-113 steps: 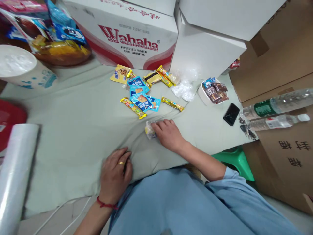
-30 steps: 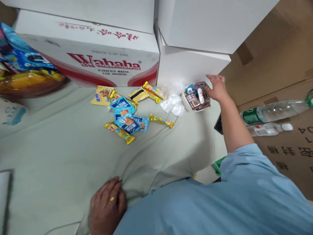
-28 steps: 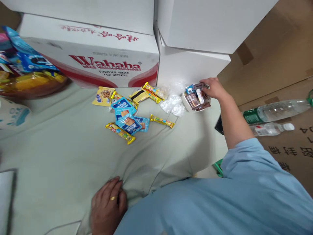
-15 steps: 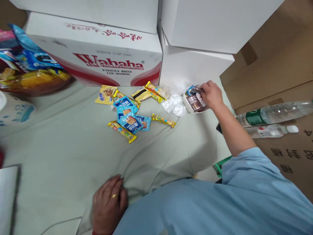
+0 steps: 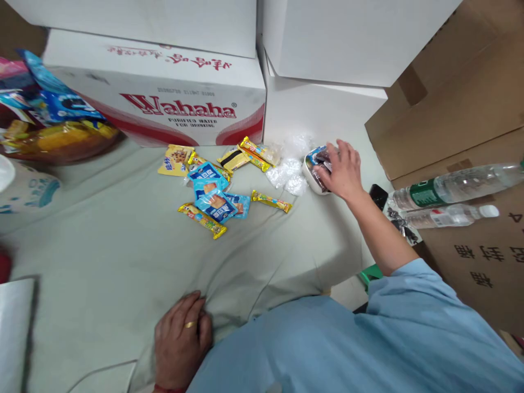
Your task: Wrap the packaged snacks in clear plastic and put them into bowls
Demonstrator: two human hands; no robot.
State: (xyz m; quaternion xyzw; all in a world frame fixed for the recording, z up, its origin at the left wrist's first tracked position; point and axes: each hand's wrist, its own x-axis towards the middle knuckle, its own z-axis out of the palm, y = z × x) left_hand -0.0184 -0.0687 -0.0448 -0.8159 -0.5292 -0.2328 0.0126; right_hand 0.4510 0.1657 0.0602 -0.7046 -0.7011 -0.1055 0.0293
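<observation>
My right hand (image 5: 343, 172) lies over a small white bowl (image 5: 308, 181), its fingers spread on the snack packets inside. Brown and blue snack packets (image 5: 317, 158) show at the bowl's left side; my fingers hide the rest. My left hand (image 5: 182, 333), with a ring on one finger, rests on the pale cloth near my body, holding nothing. Blue snack packets (image 5: 216, 205) lie in a loose pile in the middle. Around them are yellow snack bars (image 5: 202, 220), one lying apart (image 5: 272, 201). Crumpled clear plastic wrap (image 5: 292, 174) sits left of the bowl.
A Wahaha water carton (image 5: 180, 109) and white boxes (image 5: 323, 106) stand along the back. Bagged snacks (image 5: 65, 136) and a paper cup (image 5: 28, 185) are at the left. Two plastic bottles (image 5: 450, 188), a black object (image 5: 378, 196) and keys (image 5: 403, 225) lie at the right.
My right hand has opened and its fingers have spread over the bowl; before, they were pinched on a packet at its rim. My left hand stays in place.
</observation>
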